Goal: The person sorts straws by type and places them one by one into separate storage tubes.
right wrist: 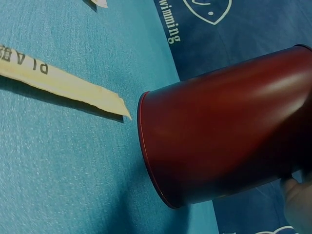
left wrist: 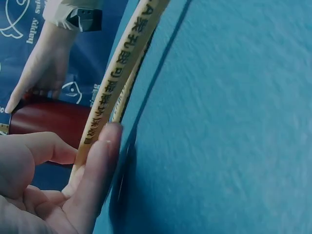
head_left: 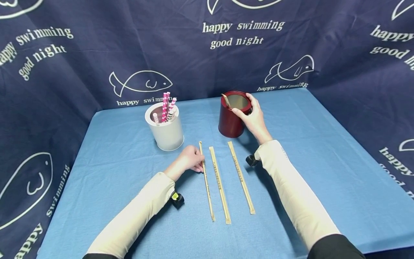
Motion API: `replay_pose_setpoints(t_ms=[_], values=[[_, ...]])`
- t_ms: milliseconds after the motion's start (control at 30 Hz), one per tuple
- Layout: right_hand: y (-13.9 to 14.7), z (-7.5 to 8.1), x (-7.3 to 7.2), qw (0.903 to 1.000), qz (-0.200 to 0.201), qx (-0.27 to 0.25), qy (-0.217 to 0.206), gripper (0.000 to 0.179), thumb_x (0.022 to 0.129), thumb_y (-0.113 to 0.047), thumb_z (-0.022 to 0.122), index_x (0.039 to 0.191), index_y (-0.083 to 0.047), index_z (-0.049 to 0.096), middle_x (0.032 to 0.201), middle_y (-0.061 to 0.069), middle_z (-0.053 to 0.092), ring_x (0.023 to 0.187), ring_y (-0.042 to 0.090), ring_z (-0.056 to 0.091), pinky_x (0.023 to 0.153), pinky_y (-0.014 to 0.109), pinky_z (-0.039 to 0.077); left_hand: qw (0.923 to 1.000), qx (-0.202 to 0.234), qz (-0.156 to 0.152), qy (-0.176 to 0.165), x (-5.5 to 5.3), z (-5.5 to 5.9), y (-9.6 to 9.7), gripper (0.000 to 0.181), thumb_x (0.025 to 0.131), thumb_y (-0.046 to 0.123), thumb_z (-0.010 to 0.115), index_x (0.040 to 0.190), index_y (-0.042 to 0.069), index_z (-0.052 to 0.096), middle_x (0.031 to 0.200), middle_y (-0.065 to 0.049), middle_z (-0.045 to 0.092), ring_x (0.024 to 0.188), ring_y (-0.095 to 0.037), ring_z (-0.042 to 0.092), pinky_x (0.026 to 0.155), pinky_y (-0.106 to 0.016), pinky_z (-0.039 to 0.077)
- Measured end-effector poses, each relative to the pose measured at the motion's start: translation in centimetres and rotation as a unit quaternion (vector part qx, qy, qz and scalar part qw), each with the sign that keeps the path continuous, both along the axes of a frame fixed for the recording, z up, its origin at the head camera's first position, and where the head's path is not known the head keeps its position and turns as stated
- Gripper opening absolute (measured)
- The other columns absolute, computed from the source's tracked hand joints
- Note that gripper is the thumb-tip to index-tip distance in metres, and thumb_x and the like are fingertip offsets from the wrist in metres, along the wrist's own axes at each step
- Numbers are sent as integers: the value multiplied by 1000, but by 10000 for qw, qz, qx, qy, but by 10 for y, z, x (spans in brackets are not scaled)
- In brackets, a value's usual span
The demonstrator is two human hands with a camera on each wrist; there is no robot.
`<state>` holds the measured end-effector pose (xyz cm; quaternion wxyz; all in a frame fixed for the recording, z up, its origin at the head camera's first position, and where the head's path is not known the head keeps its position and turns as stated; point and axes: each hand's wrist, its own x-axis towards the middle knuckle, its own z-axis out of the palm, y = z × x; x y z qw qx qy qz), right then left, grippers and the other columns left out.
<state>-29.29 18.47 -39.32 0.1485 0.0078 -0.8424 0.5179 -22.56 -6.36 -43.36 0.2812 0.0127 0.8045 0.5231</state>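
Note:
My left hand (head_left: 189, 158) pinches a paper-wrapped straw (head_left: 208, 190) near its far end, between thumb and fingers. The left wrist view shows this wrapped straw (left wrist: 114, 73) with dark printed characters, lifted off the cloth at the hand. Two more wrapped straws, a middle one (head_left: 220, 185) and a right one (head_left: 241, 178), lie to its right. With thumb and fingers at the rim, my right hand (head_left: 253, 117) holds a dark red canister (head_left: 230, 120). One wrapped straw (head_left: 226, 100) leans inside it. In the right wrist view the red canister (right wrist: 229, 126) hides most of that hand.
A white canister (head_left: 168, 136) stands at the back left, holding several patterned straws (head_left: 165, 106), pink and white among them. Blue cloth (head_left: 323, 154) covers the table. Dark blue printed curtains (head_left: 194, 64) hang behind it and at both sides.

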Motion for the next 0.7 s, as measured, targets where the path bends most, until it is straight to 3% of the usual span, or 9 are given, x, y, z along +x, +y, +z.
replay_pose_setpoints(t_ms=[100, 333, 533, 700], values=[[0, 0, 0, 10000, 3, 14, -20, 78, 85, -33, 72, 150, -15, 32, 152, 10, 36, 132, 26, 41, 111, 43, 38, 9997, 194, 83, 117, 1, 0, 0, 19, 88, 1, 51, 70, 3, 51, 59, -5, 59, 50, -10, 62, 55, -25, 58], [0, 2, 1, 10000, -19, 15, -56, 80, 84, -34, 73, 150, -15, 33, 152, 9, 36, 132, 26, 41, 111, 43, 37, 9942, 980, 435, 5, -1, 1, -3, 13, 92, -1, 54, 79, -1, 52, 71, -13, 69, 58, -13, 67, 65, -28, 60], [1, 0, -1, 10000, -36, 34, 1, 79, 84, -33, 73, 150, -15, 33, 152, 10, 37, 133, 26, 41, 112, 43, 36, 9929, 1002, 616, 155, -4, 0, -5, 11, 90, 4, 63, 90, -3, 55, 65, -3, 65, 54, -9, 65, 61, -25, 59], [1, -1, -1, 10000, -33, 50, 27, 78, 84, -34, 73, 149, -15, 34, 151, 9, 37, 132, 26, 41, 112, 43, 37, 9920, 1007, 736, 195, -4, 3, -5, 25, 88, 5, 66, 107, -11, 57, 70, -2, 65, 54, -7, 62, 61, -24, 59]])
